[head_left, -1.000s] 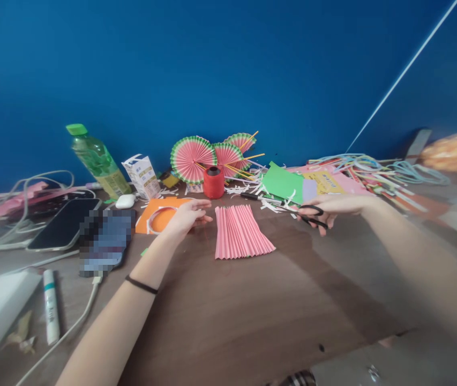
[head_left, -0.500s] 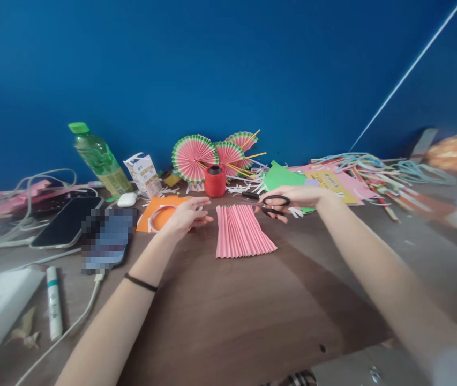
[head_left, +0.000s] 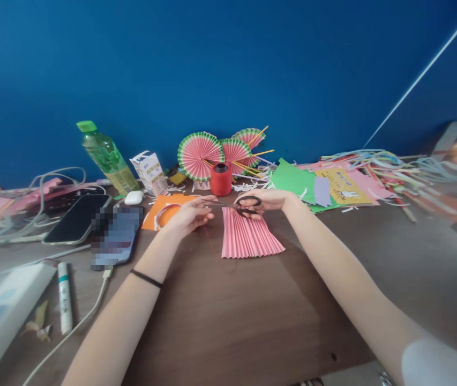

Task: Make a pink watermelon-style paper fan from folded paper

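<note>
Blue wall backs a cluttered wooden counter (head_left: 252, 321), where pink pleated paper (head_left: 250, 238) lies flat just in front of a red spool (head_left: 220, 179). Over the paper's far edge the right hand (head_left: 268, 199) has its fingers through the handles of the scissors (head_left: 237, 203). The blades point left at the left hand (head_left: 188, 214), whose fingers are drawn narrow; whether they pinch a thread I cannot tell. Cutting well likely means keeping whatever is cut taut, with the left fingertips and the pleats clear of the blades.
</note>
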Tool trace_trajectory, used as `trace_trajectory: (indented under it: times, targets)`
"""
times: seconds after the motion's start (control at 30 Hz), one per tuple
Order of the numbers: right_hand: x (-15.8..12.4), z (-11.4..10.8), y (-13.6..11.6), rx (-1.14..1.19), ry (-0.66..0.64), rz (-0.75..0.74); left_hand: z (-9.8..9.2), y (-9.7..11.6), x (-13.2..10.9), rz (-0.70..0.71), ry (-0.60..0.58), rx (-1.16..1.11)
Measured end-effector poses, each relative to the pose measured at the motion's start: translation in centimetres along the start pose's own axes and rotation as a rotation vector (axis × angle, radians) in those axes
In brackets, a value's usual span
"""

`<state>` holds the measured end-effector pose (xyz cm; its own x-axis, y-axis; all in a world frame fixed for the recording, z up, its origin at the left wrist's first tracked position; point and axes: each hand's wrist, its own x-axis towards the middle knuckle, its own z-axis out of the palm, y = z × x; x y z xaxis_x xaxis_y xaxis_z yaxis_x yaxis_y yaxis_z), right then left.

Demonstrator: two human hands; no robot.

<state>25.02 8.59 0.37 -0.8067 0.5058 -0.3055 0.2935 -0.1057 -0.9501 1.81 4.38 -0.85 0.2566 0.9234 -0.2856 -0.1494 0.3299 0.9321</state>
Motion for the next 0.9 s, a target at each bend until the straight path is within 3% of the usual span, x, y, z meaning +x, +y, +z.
trace_trajectory:
  times: [0.23, 0.9]
  targets:
    - [1.0, -0.2, 1.0, 0.116, -0.036, -0.040, 0.2, -0.7, 0.8, -0.075, 0.091, -0.184]
    - [1.8, 0.1, 1.4, 0.099, -0.023, -0.127, 1.3, -2.0, 1.4, 0.029, 0.267, -0.155]
